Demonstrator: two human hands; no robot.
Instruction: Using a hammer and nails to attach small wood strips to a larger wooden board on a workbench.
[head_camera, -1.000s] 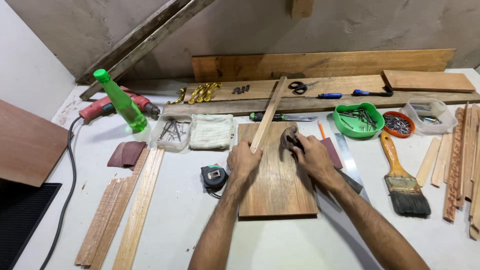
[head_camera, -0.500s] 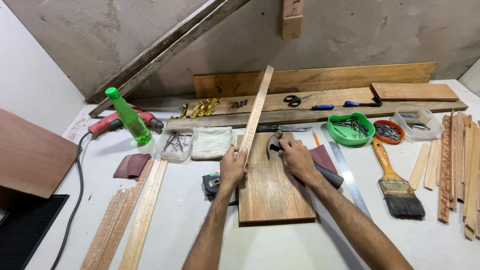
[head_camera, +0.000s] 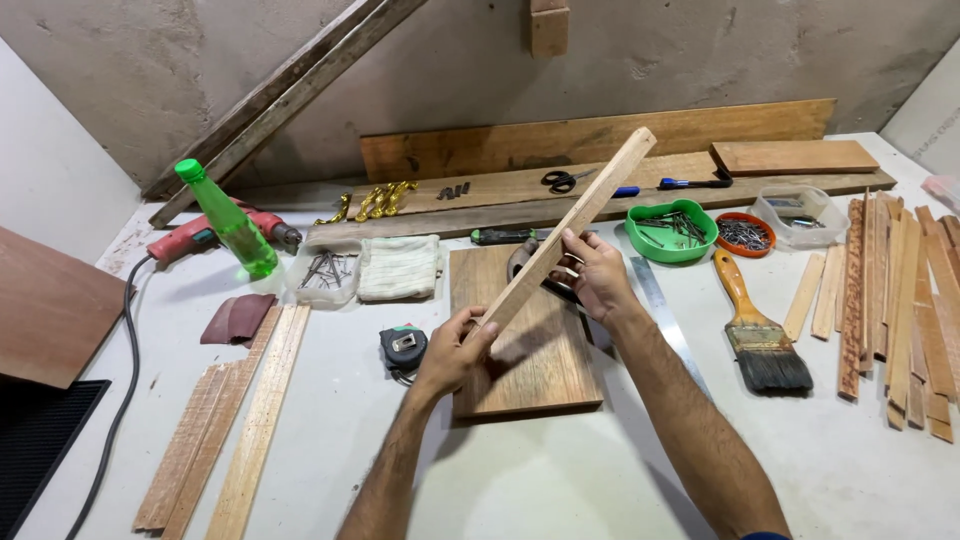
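Wooden slat (head_camera: 570, 225) lifted above board (head_camera: 525, 350) mid-table; our left hand (head_camera: 455, 350) grips near end, right hand (head_camera: 595, 275) pinches middle. We judge it light, stiff.

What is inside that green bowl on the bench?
The green bowl holds a loose heap of small dark nails or screws; which of the two is too small to tell. The heap covers part of the bottom, so anything beneath it cannot be seen.

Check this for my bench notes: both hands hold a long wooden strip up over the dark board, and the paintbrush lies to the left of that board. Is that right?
Not quite. The head view shows the paintbrush lying to the right of the dark board, beside the metal ruler. The rest stands: the left hand and right hand hold the wooden strip above the board.
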